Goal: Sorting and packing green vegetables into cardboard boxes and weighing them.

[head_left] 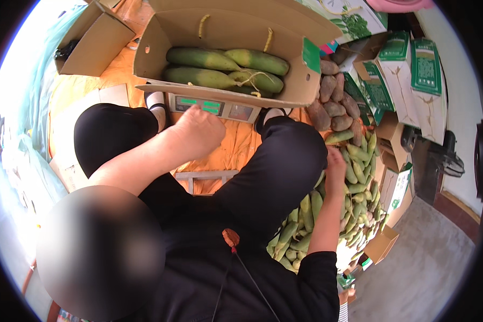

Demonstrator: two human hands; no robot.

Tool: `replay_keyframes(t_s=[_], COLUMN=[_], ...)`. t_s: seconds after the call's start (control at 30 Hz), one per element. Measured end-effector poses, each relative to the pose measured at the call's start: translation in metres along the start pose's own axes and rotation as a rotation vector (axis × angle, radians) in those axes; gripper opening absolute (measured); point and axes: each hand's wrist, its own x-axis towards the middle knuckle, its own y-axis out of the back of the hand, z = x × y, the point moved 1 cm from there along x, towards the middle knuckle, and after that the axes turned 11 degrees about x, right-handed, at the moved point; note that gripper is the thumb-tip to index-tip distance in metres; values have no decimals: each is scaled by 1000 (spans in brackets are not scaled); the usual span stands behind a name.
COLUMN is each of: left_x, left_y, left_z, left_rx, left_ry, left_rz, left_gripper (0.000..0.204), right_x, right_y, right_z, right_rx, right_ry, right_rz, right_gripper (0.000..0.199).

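My left hand (201, 129) is closed, its back up, just in front of a digital scale (196, 103) with lit green displays. Its curled fingers hide whatever they may hold. On the scale stands an open cardboard box (225, 37) with yellow rope handles. Several long green radishes (204, 58) lie inside it, some with stringy root tails. My right hand (335, 163) hangs beside my right knee, over a heap of smaller green radishes (357, 172). The knee partly covers its fingers, so I cannot tell whether they grip anything.
Reddish-brown roots (335, 102) are piled right of the box. White and green cartons (408, 80) stand against the right wall, near a black fan (448, 161). Another cardboard box (94, 40) is at the far left. Orange sheeting (241, 142) covers the floor, with a metal frame (206, 176) between my legs.
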Motion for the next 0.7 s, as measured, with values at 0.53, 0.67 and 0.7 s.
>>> replay_keyframes(t_s=[0.53,0.67,0.7], left_x=[7,0,4], left_y=[1,11,20], left_z=[-16,-14,-12], left_rx=[-237,-310,-331], left_ry=[197,209,208], left_rz=[-142,-77,-68], left_gripper=[24,18,17], right_x=[-114,-99,-98], right_y=[36,45,62], right_z=[190,205,209], right_rx=[-90,-83,-118], right_ry=[-596,-499,-521], right_rz=[23,57,63], right_gripper=[16,16,20])
